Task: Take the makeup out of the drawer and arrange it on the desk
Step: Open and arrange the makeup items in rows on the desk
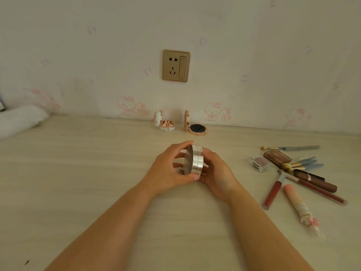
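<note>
A round silver compact is held on edge above the middle of the desk. My left hand grips its lid side and my right hand its base; the lid stands slightly ajar. Two open compacts stand at the back by the wall: a white patterned one and a rose-gold one with a black puff. On the right lie an eyeshadow palette, a small clear eyeshadow case, several brushes, lip gloss tubes and a pink tube. The drawer is out of view.
The pale wooden desk meets a wall with cartoon-cat wallpaper. A gold wall socket sits above the compacts. A white bundle of cloth lies at the far left of the desk.
</note>
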`<state>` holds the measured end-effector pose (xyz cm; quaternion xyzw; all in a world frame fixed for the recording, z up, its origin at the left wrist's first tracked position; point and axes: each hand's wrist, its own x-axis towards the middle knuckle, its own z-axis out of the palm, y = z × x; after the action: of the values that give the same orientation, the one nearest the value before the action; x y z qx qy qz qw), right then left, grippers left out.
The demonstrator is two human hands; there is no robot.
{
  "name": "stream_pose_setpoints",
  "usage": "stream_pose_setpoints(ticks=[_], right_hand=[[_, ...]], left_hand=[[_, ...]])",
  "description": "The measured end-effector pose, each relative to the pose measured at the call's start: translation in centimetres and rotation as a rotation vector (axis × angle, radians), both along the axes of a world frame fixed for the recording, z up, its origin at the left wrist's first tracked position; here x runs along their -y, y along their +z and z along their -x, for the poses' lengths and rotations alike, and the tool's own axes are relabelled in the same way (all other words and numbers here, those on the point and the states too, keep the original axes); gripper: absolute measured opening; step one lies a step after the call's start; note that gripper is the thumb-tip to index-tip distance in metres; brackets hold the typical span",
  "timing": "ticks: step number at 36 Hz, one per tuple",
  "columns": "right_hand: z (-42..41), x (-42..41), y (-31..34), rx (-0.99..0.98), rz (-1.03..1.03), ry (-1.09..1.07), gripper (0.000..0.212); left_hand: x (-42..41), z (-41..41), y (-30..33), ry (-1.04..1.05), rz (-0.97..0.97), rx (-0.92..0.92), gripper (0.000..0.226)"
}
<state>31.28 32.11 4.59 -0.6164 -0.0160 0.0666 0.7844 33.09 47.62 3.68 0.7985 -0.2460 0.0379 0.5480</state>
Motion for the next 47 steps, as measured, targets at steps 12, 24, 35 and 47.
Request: stream_pose_setpoints(ticks=[12, 24, 35, 47], right_hand=[[-0.3, -0.1, -0.1, -0.028, 0.008, -0.04, 0.031], [-0.5, -0.2, -0.1, -0.011, -0.139, -0.02, 0.036], [-0.7, -0.4, -0.2, -0.085, -0.256, 0.006, 0.061], [-0.8, -0.3, -0.2, -0.085, -0.222, 0.04, 0.06]], left_hand=[[0.3, -0.4, -0.3, -0.011, 0.01, 0.093, 0.083], [0.4, -0.3, 0.0, 0.019, 0.031, 0.137, 0.083], [0.2, -0.1, 0.7, 0.029, -0.005, 0.137, 0.081], [0.1, -0.2, 0.7, 0.008, 0.031, 0.041, 0.078]])
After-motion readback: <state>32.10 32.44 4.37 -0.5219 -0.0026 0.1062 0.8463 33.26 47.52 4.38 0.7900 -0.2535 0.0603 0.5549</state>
